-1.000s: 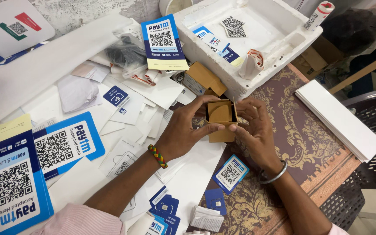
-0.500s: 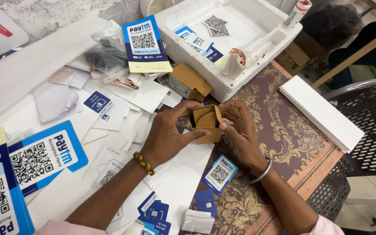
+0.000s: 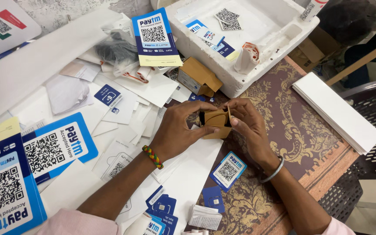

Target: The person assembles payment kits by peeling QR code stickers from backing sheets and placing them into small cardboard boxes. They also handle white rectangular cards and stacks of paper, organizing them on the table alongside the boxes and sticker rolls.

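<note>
My left hand and right hand both grip the small brown cardboard box, held just above the patterned table. Flaps stand open. Recommend steady thumb pressure, folding squarely along creases.

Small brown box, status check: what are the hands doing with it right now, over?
Left hand and right hand both grip the small cardboard box, flap open. Second brown box lies beyond. Blue code cards scattered around.
</note>
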